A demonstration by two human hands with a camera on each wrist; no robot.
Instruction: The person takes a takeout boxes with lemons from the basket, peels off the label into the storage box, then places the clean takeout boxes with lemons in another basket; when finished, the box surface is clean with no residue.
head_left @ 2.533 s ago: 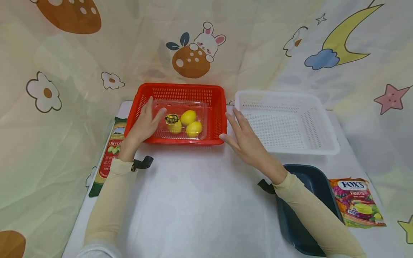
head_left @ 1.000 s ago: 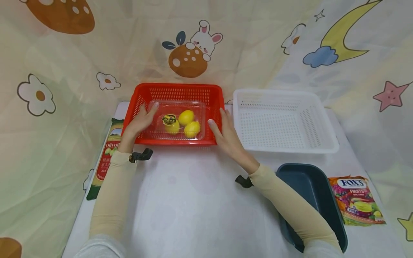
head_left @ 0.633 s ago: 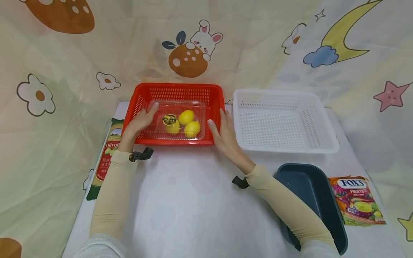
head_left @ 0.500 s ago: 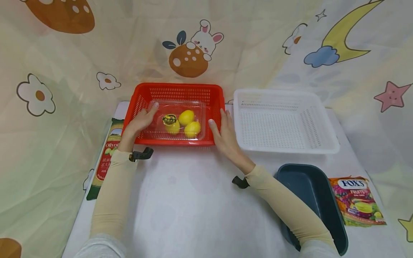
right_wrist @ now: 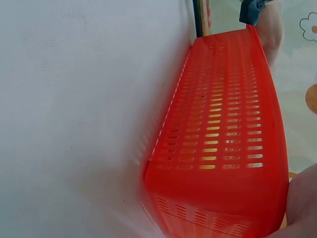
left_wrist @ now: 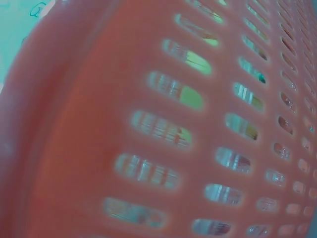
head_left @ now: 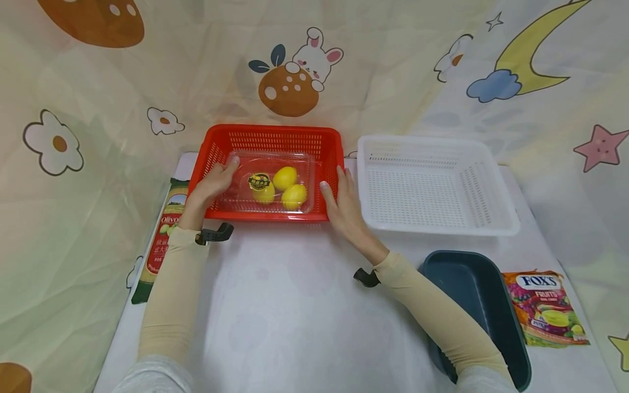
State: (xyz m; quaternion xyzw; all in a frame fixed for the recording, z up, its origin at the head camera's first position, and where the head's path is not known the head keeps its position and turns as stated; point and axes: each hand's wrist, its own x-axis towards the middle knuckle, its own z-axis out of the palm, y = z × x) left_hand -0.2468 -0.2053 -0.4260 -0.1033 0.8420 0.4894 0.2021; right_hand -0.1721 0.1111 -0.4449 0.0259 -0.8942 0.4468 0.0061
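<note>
A red slotted basket (head_left: 275,217) holds a clear plastic box (head_left: 243,202) with three yellow lemons (head_left: 285,178) and a black-and-gold label inside. My left hand (head_left: 208,188) reaches over the basket's left rim. Its thumb overlaps the box's far left corner, and its fingers dip between box and basket wall. At the right rim lies my right hand (head_left: 346,210), fingers straight, thumb spread inward beside the box. In the right wrist view, part of that hand (right_wrist: 303,198) shows right at the rim. Slotted basket wall (left_wrist: 198,124) fills the left wrist view, which shows no fingers.
A white slotted basket (head_left: 437,230) stands to the right. Nearer me are a dark blue tray (head_left: 462,295), partly under my right forearm, and a FOX'S candy bag (head_left: 547,311). An Olivoilà pack (head_left: 159,248) lies left of the red basket on the white table (head_left: 295,305).
Since the earliest frame my right hand has moved left onto the red basket's right rim, and my left hand has sunk lower beside the box. Over the last half second both stay almost still.
</note>
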